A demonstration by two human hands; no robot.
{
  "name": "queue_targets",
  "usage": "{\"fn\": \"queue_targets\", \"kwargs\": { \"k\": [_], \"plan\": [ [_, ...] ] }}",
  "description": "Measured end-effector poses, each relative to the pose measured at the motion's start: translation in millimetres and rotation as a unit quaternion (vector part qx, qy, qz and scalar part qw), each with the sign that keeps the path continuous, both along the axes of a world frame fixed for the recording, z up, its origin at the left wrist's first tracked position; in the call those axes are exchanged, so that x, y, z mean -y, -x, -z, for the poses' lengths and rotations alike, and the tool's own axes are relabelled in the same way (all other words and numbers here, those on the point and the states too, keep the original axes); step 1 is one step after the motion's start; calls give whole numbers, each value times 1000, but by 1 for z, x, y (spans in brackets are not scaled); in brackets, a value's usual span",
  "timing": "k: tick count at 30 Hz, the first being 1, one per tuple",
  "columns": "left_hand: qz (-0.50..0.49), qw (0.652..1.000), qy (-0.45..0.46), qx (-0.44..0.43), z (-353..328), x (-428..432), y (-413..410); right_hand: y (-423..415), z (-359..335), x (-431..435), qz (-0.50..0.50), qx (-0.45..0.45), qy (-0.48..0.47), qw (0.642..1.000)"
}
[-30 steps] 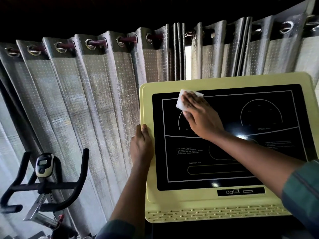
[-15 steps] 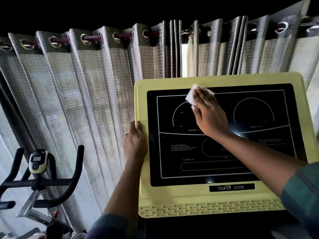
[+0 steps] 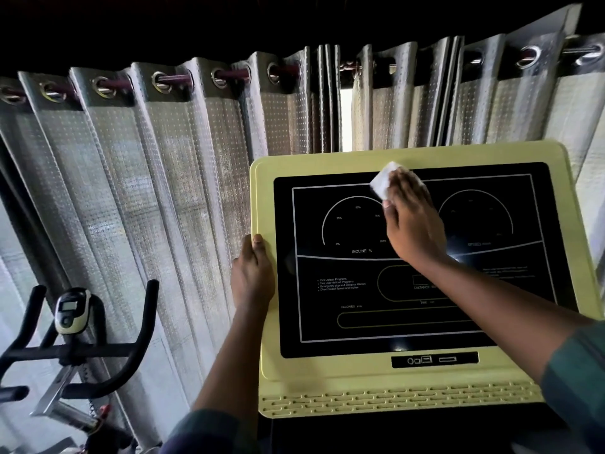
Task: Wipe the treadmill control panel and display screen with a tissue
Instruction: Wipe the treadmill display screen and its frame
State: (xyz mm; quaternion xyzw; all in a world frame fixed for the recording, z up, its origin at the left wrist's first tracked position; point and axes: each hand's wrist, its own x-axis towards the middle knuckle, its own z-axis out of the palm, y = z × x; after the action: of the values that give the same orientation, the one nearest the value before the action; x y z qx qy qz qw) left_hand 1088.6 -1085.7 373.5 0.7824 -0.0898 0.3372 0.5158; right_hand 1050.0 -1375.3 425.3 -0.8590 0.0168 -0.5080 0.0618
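White tissue juts past the right hand grip's fingertips.

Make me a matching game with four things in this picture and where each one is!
Things:
1. white tissue
2. left hand
3. black exercise bike handlebars
4. silver eyelet curtains

Places:
A. behind the yellow treadmill panel
B. under the right hand on the black screen
C. bottom left corner
D. holding the panel's left edge

Pairs: 1-B, 2-D, 3-C, 4-A
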Motion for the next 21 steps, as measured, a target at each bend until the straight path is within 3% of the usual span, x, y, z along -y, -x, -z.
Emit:
{"fn": "queue_targets", "kwargs": {
  "k": [2, 5, 9, 12, 16, 19, 21],
  "plan": [
    [-4, 1000, -1, -3, 1, 0, -1, 0, -1, -1, 21, -3, -20, 1000],
    [-4, 1000, -2, -6, 3, 0, -2, 0, 2, 6, -2, -26, 55, 998],
    [-12, 1000, 1, 1, 2, 1, -2, 0, -2, 13, 34, 13, -24, 999],
    [-11, 1000, 1, -10, 2, 1, -3, 1, 1, 16, 9, 5, 32, 999],
    [-15, 1000, -2, -10, 2, 1, -3, -2, -2, 19, 6, 12, -10, 1000],
    [-18, 1000, -4, -4, 2, 2, -2, 2, 0, 22, -35, 8, 51, 998],
    [-29, 999, -14, -8, 0, 2, 0, 5, -5, 32, -25, 33, 24, 999]
  ]
}}
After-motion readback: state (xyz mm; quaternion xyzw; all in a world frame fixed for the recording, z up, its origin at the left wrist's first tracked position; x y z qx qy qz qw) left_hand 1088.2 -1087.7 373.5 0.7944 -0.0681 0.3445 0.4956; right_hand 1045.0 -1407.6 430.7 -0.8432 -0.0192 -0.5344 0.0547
